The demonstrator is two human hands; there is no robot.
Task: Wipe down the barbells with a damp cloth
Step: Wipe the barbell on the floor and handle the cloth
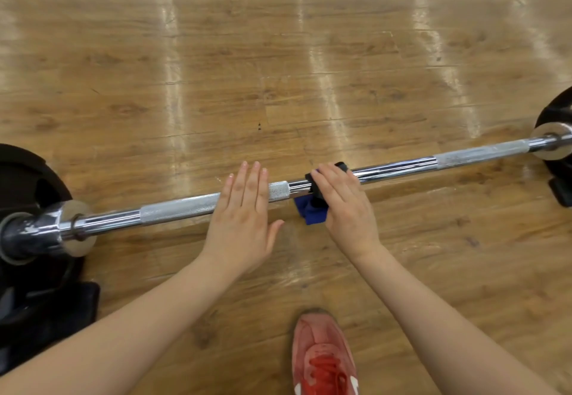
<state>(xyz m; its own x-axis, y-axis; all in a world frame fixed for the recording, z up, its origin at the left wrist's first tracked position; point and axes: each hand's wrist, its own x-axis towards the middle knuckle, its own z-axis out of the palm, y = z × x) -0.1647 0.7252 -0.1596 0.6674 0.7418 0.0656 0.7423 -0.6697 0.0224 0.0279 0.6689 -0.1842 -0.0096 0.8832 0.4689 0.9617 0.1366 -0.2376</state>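
Note:
A chrome barbell (402,165) lies across the wooden floor, running from lower left to upper right, with black plates at both ends. My left hand (244,212) lies flat on the knurled part of the bar, fingers straight and together. Just to its right, my right hand (343,206) presses a dark blue and black cloth (311,212) onto the smooth middle of the bar. The cloth wraps over the bar and hangs below it, mostly hidden under my palm.
A black weight plate (28,184) and collar sit at the left end, with dark objects (46,317) on the floor below it. Another plate (557,116) stands at the right end. My red shoe (325,360) is near the bottom edge.

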